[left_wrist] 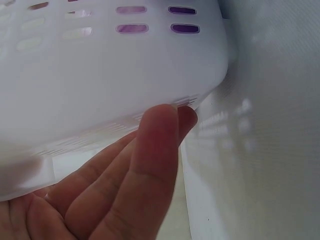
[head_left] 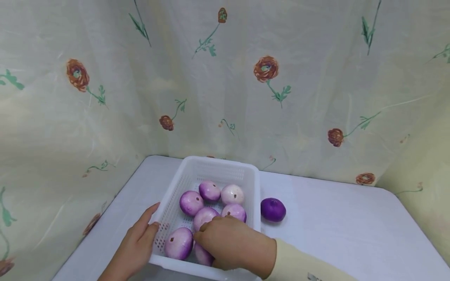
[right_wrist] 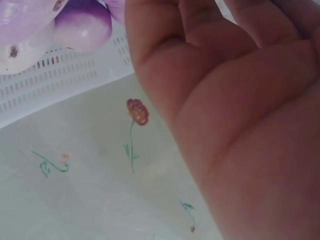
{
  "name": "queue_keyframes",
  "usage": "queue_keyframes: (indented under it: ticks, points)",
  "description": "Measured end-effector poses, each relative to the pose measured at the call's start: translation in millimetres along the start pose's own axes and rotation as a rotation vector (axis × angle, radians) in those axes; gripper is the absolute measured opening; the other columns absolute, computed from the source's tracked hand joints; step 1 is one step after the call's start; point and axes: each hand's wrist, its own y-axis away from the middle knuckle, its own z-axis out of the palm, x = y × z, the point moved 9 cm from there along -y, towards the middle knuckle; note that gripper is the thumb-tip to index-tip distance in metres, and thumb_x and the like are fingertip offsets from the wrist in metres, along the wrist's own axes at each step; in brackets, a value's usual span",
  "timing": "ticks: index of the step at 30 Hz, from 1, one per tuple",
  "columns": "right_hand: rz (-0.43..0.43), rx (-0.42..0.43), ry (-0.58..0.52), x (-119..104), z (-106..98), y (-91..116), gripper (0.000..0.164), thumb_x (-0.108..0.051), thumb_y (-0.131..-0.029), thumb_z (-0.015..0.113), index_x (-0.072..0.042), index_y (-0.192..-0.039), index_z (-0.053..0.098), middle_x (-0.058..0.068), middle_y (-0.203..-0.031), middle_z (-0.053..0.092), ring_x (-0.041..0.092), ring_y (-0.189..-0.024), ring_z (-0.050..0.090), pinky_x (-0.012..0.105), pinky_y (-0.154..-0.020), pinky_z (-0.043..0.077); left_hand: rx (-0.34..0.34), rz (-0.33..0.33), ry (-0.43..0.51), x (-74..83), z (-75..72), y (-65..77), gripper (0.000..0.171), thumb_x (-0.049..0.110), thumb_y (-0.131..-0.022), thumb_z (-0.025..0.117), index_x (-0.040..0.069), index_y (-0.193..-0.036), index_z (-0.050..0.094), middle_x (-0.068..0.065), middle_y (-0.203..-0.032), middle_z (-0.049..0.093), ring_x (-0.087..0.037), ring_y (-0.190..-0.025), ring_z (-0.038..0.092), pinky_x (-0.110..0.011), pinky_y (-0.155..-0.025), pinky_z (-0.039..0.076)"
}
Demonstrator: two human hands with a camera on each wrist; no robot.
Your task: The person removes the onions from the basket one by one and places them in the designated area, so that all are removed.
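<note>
A white plastic basket (head_left: 186,265) with slotted walls holds several peeled purple-and-white onions (head_left: 191,203). My left hand (head_left: 135,242) grips its left side. In the left wrist view, the fingers (left_wrist: 155,150) reach under the basket's lower edge. My right hand (head_left: 232,242) is down inside the near part of the basket, back of the hand up. Its fingers curl over an onion (head_left: 203,255), which it partly covers; the fingertips are hidden in the head view. Beside that onion, at the near left corner, lies another onion (head_left: 179,244).
A dark purple onion (head_left: 273,210) sits on the white table (head_left: 334,218), just right of the basket. Behind and at both sides hangs a pale curtain (head_left: 211,86) printed with flowers, close to the table's edges.
</note>
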Motion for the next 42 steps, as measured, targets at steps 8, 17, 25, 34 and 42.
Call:
queue_keyframes:
  ticks: [8,17,25,34,42]
  points:
    - [0.013,-0.061,0.033,5.0,4.9,2.4,0.044,-0.040,-0.068,0.095,-0.027,-0.092,0.061,-0.012,-0.077,0.053,0.010,-0.069,0.055,0.031,-0.055,0.044,0.002,0.003,-0.016,2.5,-0.4,0.8,0.049,0.016,-0.113,0.042,0.020,-0.163,0.038,-0.020,-0.143,0.063,-0.030,-0.113,0.069,-0.057,-0.087,0.056]
    - [0.031,-0.045,-0.025,13.7,0.4,10.5,0.046,-0.039,-0.065,0.096,-0.027,-0.089,0.058,-0.013,-0.078,0.052,0.009,-0.066,0.051,0.029,-0.057,0.044,0.000,0.003,-0.016,2.9,-0.5,0.4,0.050,0.016,-0.113,0.042,0.021,-0.163,0.037,-0.019,-0.143,0.063,-0.030,-0.113,0.069,-0.056,-0.087,0.055]
    - [0.040,0.013,-0.052,22.2,-8.4,20.9,0.048,-0.037,-0.065,0.094,-0.026,-0.093,0.057,-0.014,-0.080,0.049,0.009,-0.063,0.045,0.027,-0.057,0.043,-0.001,0.003,-0.025,3.0,-0.7,0.5,0.050,0.016,-0.114,0.041,0.022,-0.163,0.037,-0.019,-0.141,0.064,-0.029,-0.113,0.068,-0.055,-0.087,0.054]
    - [0.016,0.119,-0.150,32.4,-27.7,36.5,0.060,-0.035,-0.073,0.089,-0.013,-0.125,0.068,-0.012,-0.098,0.059,0.005,-0.083,0.052,0.024,-0.081,0.050,-0.006,-0.013,-0.029,1.7,-0.2,0.5,0.050,0.019,-0.114,0.038,0.023,-0.163,0.036,-0.017,-0.143,0.063,-0.029,-0.117,0.067,-0.057,-0.092,0.052]
    - [0.077,0.232,-0.309,52.7,-34.4,58.9,0.065,-0.031,-0.076,0.089,-0.013,-0.135,0.067,-0.007,-0.127,0.063,0.007,-0.112,0.057,0.025,-0.098,0.049,-0.004,-0.004,-0.006,0.9,0.1,0.9,0.049,0.018,-0.114,0.040,0.023,-0.163,0.037,-0.018,-0.141,0.064,-0.027,-0.113,0.068,-0.052,-0.088,0.053]
